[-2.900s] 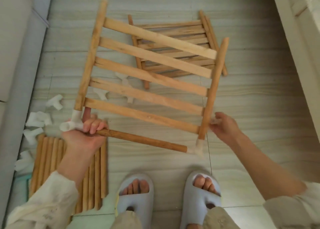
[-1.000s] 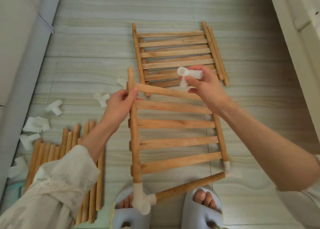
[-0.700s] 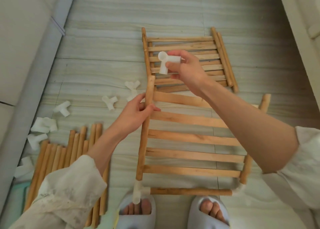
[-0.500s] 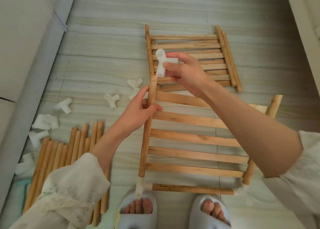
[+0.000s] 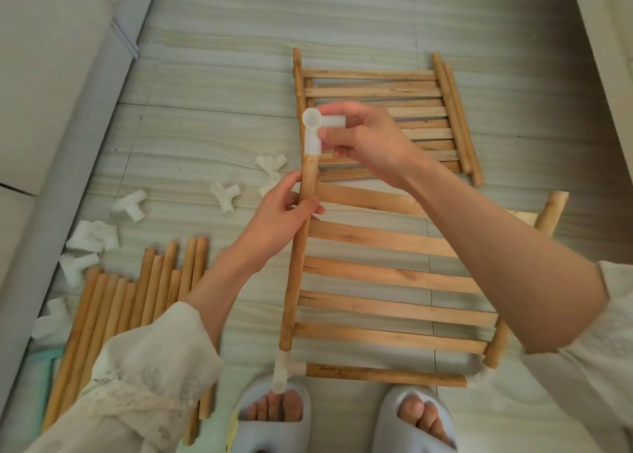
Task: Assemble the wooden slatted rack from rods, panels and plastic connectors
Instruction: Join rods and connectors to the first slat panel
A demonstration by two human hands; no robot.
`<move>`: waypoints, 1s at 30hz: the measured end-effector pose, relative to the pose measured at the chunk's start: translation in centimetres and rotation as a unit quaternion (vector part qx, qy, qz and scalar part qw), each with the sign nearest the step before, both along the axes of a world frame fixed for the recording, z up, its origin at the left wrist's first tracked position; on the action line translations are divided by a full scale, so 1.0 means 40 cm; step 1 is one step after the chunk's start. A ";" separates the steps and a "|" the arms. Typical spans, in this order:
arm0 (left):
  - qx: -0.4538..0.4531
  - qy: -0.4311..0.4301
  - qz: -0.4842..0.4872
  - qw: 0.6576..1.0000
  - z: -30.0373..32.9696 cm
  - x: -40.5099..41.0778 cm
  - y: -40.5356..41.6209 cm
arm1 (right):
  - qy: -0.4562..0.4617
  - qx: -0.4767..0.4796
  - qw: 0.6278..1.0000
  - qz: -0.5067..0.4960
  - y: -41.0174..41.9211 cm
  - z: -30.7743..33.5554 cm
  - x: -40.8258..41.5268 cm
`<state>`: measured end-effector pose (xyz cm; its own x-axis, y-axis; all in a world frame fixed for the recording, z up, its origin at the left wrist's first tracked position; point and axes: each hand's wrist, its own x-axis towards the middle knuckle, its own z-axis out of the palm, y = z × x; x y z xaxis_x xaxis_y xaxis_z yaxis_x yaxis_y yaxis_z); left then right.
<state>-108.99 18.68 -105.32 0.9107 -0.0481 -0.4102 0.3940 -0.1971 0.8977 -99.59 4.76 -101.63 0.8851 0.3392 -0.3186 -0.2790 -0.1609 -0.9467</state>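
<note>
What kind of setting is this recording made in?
Probably a room in a home, worked on the floor: pale wood-look floor tiles, the person's slippered feet beside the slatted panel, and what looks like a sofa edge alongside.

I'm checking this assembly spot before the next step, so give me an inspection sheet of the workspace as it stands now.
Surface: pale wood-grain floor; parts lie on it.
Job's things: slatted panel held up, white connector seated on top end of its left rod; bottom rod joined by corner connectors; spare panels stacked behind; loose rods at left.
Clutter: loose connectors scattered on the floor.
Grippers: left hand grips the left rod; right hand pinches the white connector.
Cables: nothing seen.
Surroundings: grey wall edge at left; slippers below.
</note>
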 end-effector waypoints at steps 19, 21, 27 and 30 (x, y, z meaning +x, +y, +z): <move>-0.156 0.189 0.069 0.967 0.064 0.088 -0.026 | -0.104 -0.068 0.992 0.028 0.010 -0.050 -0.070; -0.165 0.178 0.073 0.967 0.062 0.090 -0.031 | -0.117 -0.075 0.990 0.021 0.012 -0.049 -0.077; -0.127 0.187 0.100 0.969 0.053 0.101 -0.041 | -0.145 -0.120 0.982 0.018 0.014 -0.069 -0.087; -0.125 0.208 0.103 0.965 0.047 0.106 -0.041 | -0.145 -0.120 0.982 0.029 0.009 -0.072 -0.088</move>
<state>-104.77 17.02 -103.43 0.6703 -0.0283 -0.7416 0.7384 0.1252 0.6626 -103.12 5.13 -104.52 0.9321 0.3371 -0.1324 0.0134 -0.3974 -0.9176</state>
